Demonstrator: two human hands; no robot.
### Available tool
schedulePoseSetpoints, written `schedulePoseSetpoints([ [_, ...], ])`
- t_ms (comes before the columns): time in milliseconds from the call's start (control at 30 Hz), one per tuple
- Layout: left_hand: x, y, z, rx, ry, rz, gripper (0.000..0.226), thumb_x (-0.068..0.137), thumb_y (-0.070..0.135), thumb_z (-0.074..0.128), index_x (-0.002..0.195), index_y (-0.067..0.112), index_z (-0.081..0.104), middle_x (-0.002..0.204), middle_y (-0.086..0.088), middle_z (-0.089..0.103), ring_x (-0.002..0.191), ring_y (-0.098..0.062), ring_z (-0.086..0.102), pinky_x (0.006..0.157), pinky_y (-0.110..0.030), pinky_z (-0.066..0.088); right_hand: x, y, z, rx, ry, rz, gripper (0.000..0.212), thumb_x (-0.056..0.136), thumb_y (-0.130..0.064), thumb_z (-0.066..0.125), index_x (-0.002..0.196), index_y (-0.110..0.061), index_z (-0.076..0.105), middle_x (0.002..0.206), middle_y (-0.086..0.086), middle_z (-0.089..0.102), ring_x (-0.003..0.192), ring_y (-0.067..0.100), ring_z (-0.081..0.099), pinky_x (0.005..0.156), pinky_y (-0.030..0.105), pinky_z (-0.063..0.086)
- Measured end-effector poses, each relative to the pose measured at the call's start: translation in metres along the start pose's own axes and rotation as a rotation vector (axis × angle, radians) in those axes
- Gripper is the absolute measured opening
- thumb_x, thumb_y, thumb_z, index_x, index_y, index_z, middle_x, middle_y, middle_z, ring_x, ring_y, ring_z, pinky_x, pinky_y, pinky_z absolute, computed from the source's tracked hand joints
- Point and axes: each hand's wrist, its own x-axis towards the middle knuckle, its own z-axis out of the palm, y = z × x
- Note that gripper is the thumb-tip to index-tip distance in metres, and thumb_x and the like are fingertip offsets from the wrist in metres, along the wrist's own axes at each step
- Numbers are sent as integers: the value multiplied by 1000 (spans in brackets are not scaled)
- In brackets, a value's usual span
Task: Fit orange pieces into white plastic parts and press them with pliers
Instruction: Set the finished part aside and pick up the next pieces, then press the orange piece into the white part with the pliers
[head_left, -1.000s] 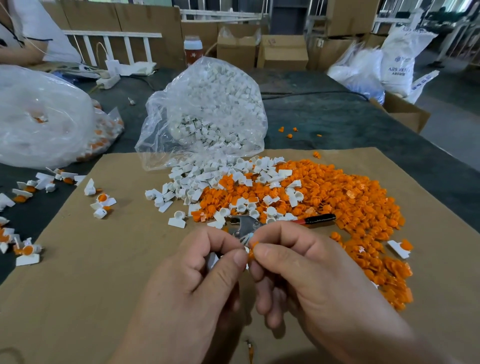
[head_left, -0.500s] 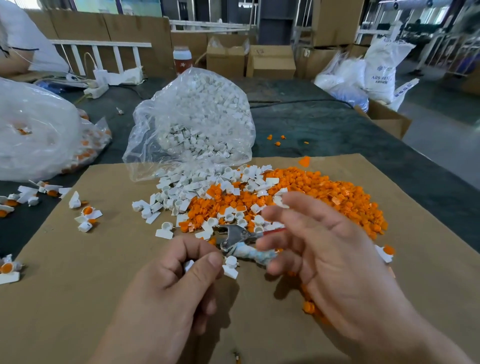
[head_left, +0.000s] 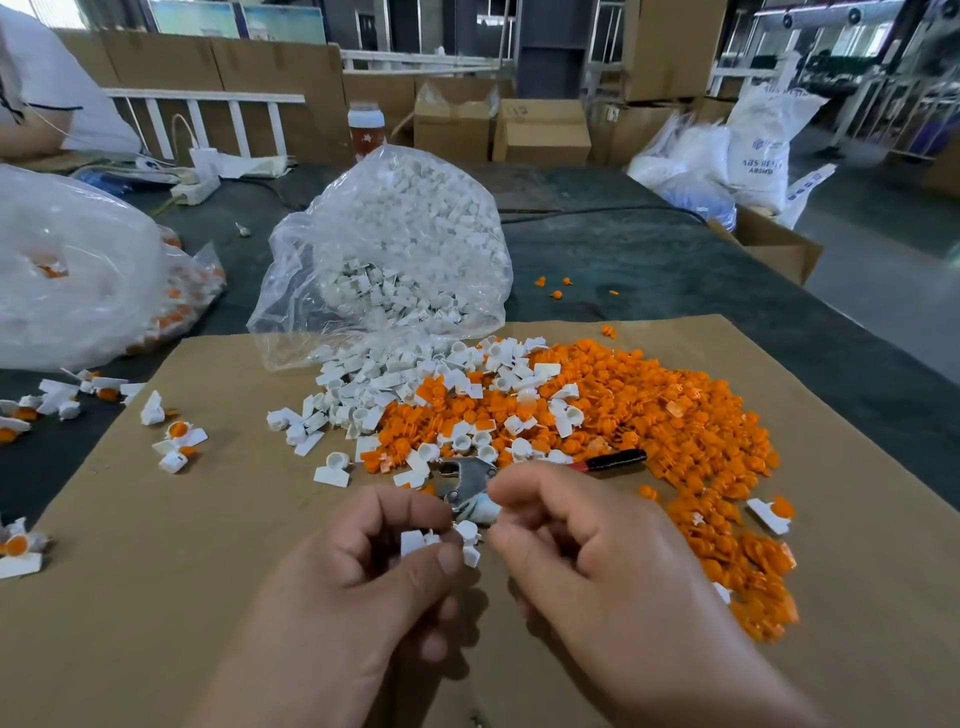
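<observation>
Now left hand (head_left: 363, 587) grip pinching small white plastic part (head_left: 413, 541) above brown cardboard sheet (head_left: 156, 597), raised ready for pressing. Right hand (head_left: 597, 561) grip curled at steel pliers (head_left: 467, 480) beside heap of orange plastic pieces (head_left: 649, 415); actual hold unclear, probably fetching tool.

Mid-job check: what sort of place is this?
Likely a factory or warehouse assembly bench: stacked cardboard boxes, a bulk bag of white plastic parts, and a heap of orange pieces.
</observation>
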Motion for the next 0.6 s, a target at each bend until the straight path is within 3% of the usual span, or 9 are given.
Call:
schedulePoseSetpoints([
  [33,0,1,1,-22,4,-21,15,63,22,82,73,31,75,69,-17,70,48,-27,58,46,-33,49,0,0,0,-103,29,-46,17,90,-42,55,105,-48,50,98,-25,56,83,0,59,70,16,48],
  [100,0,0,-1,44,6,-33,28,81,6,73,74,33,75,69,-17,70,47,-25,58,47,-32,50,0,-2,0,-212,46,-100,14,91,-42,55,104,-44,49,96,-26,51,89,-3,52,72,12,43],
  [167,-1,0,-2,176,1,2,36,89,8,69,80,42,71,65,-9,70,48,-22,62,52,-31,51,0,-2,1,-240,26,-117,13,92,-41,56,103,-42,50,90,-21,51,88,-3,51,67,11,41],
  [300,-2,-3,0,453,-31,113,33,86,30,70,96,60,58,72,12,70,59,-4,64,58,-15,47,2,-1,-1,-240,28,-102,13,91,-43,56,102,-41,51,91,-20,51,86,-1,52,64,14,42],
  [367,-3,-6,2,561,-27,162,26,85,32,73,94,54,64,83,29,65,78,3,62,64,-14,45,2,-2,-7,-165,49,-49,14,88,-46,55,101,-42,54,92,-19,55,79,5,55,64,20,46],
  [433,-1,-7,3,614,-35,197,21,84,28,75,86,47,65,88,38,60,85,5,58,66,-13,43,3,-7,-14,26,98,71,14,85,-45,57,99,-46,59,86,-10,61,67,11,58,56,22,49],
  [533,3,-9,4,653,-68,239,23,83,27,76,83,46,62,85,40,57,82,5,57,64,-13,41,7,-12,-29,182,175,159,11,89,-32,64,93,-42,65,73,1,64,53,7,57,48,14,45],
  [600,5,-11,5,676,-62,328,20,81,30,73,76,45,60,67,29,58,68,5,55,61,-10,40,10,-16,-42,152,147,159,10,87,-35,64,93,-43,65,73,-1,65,54,9,58,50,14,47],
])
